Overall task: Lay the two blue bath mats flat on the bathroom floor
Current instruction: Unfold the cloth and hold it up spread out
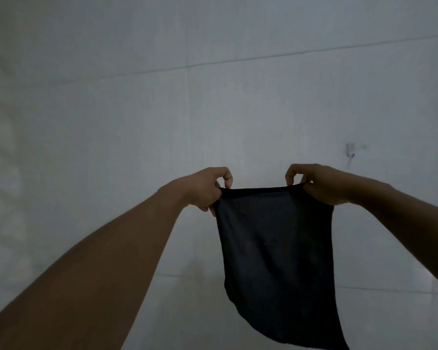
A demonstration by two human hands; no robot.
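Dark blue cloth mat [276, 261] hangs from your two hands against the pale tiled wall [111, 109].

Your left hand [208, 188] pinches the top corner at 9 o'clock and your right hand [316, 184] pinches the one at 3 o'clock, each grip closed on the mat's upper hem. Its long axis drops straight toward 6 o'clock, both hands equally near. Only this mat shows; lowering it evenly looks like your next move.

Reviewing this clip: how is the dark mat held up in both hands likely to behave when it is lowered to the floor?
Probably floppy: the mat hangs limp from its top edge, pinched by the left hand and the right hand, with its sides curving inward. It seems light, since fingertip pinches alone carry it. Its lower corner looks uneven, so it may crumple on landing unless spread out.
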